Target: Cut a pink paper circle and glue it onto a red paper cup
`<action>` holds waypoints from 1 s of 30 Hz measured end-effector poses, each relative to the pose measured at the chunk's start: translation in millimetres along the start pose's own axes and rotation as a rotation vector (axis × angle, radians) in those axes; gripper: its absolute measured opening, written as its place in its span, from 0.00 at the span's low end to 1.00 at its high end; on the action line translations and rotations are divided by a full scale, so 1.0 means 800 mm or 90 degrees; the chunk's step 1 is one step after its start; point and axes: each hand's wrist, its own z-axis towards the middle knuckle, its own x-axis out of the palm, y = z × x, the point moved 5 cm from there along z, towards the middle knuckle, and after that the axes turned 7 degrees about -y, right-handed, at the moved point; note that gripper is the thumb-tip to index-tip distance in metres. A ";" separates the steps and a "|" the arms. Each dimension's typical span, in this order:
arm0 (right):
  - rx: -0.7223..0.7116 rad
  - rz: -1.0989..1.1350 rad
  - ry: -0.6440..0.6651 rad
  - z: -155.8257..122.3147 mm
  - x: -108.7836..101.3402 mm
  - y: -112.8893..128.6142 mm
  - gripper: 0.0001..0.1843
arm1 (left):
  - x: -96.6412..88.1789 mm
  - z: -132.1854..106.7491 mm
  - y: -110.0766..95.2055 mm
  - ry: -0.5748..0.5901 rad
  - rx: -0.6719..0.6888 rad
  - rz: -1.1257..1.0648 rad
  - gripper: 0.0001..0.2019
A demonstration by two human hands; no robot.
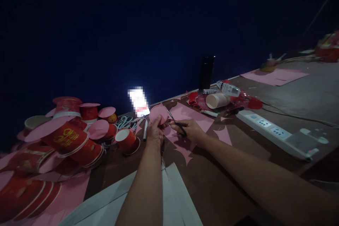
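My left hand (pixel 155 131) pinches a round pink paper disc (pixel 158 113) and holds it up above the table. Close beside it, my right hand (pixel 191 131) is closed round the dark handles of a pair of scissors (pixel 181 128). Their blades point up and left toward the disc's right edge; whether they touch the paper I cannot tell. Beneath the hands lie pink paper offcuts (pixel 197 114) with curved cut edges. A marker (pixel 145 130) and a red paper cup (pixel 126 142) stand or lie just left of my left hand.
Red paper cups with pink discs (pixel 66 137) are heaped at left. A lit screen (pixel 139 100) stands behind the hands. At right are a stack of white cups (pixel 217 101), a power strip (pixel 275 134) and pink sheets (pixel 274 77). White sheets (pixel 182 197) lie in front.
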 end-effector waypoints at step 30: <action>-0.020 -0.045 0.014 0.002 0.003 -0.009 0.26 | 0.000 -0.003 -0.004 -0.036 0.002 -0.007 0.13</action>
